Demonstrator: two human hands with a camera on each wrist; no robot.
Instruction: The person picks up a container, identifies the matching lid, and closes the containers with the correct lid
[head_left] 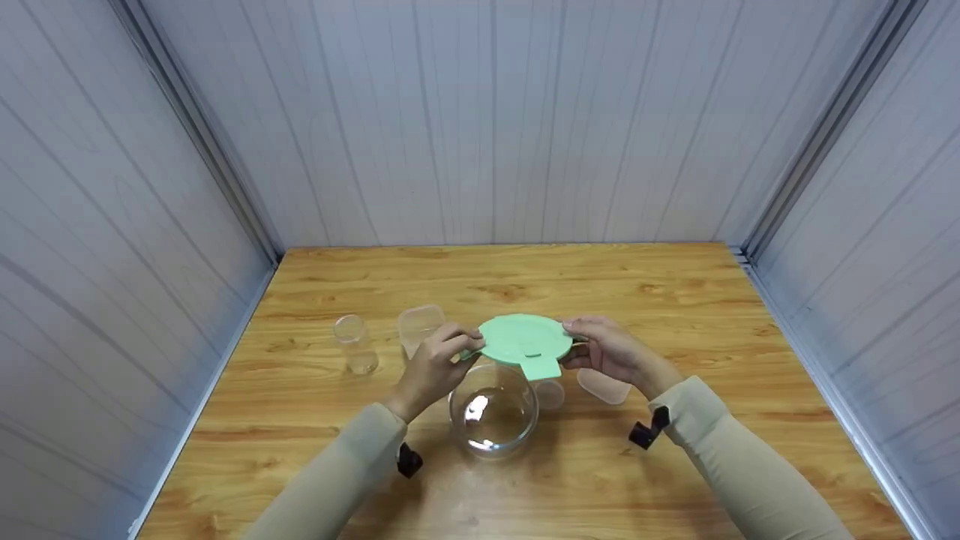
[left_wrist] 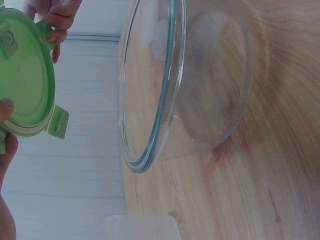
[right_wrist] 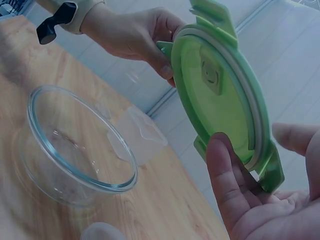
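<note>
Both hands, left hand [head_left: 435, 366] and right hand [head_left: 611, 352], are pinching our green lid [head_left: 519, 334] by opposite edges. We're probably wanting even grips, keeping that front flap [head_left: 541, 367] clear of the glass bowl [head_left: 491, 431].

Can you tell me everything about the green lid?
The green lid is round and minty, and looks like plastic. Flaps stick out from its rim, one toward the near side. Its underside shows a pale ring near the edge and a small raised patch with a round mark. The left grip and the right grip hold it by opposite sides, top facing mostly up, off the table and apart from the glass bowl.
</note>
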